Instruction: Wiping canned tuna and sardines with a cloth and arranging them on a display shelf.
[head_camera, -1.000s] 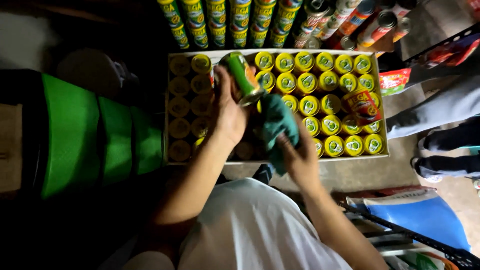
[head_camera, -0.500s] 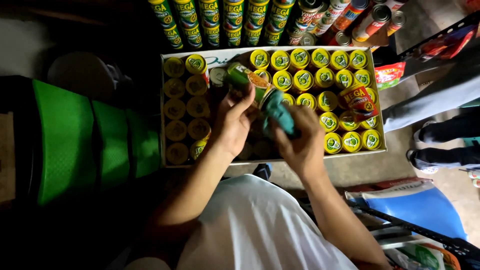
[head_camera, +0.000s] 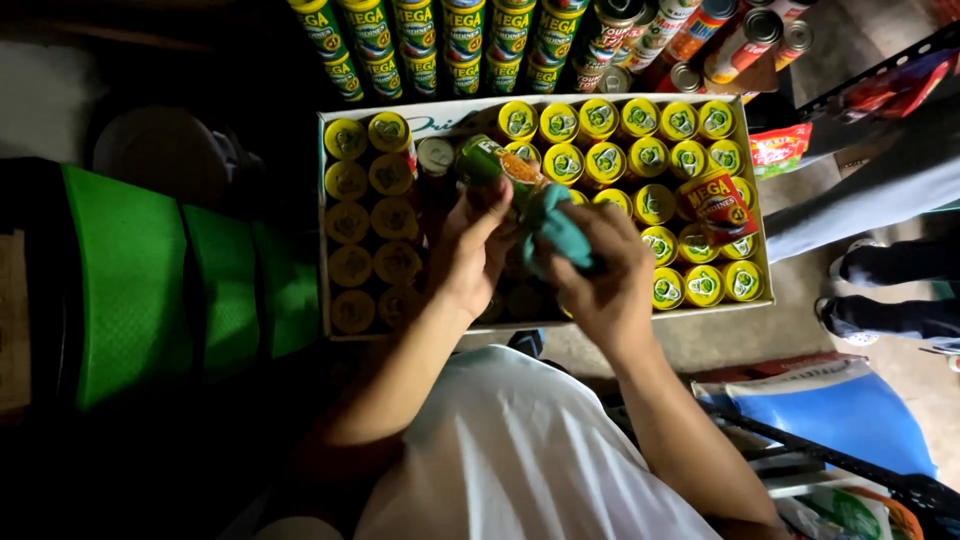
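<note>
My left hand (head_camera: 468, 250) grips a green-labelled tin can (head_camera: 492, 162), tilted on its side above a shallow white cardboard box (head_camera: 325, 225). Pressed against the can is a teal cloth (head_camera: 556, 230), bunched in my right hand (head_camera: 603, 275). The box holds several upright cans with yellow lids (head_camera: 604, 160). A red-labelled can (head_camera: 718, 206) lies tilted on the cans at the box's right side.
Stacked green and yellow cans (head_camera: 440, 40) fill the shelf beyond the box, with red and orange cans (head_camera: 705, 30) to their right. A green padded seat (head_camera: 150, 280) stands at my left. Another person's legs and shoes (head_camera: 880, 270) are at the right, above a blue bag (head_camera: 840, 420).
The can in my left hand has come lower and tilted further onto its side. My right hand has brought the cloth up against it. The view has shifted slightly.
</note>
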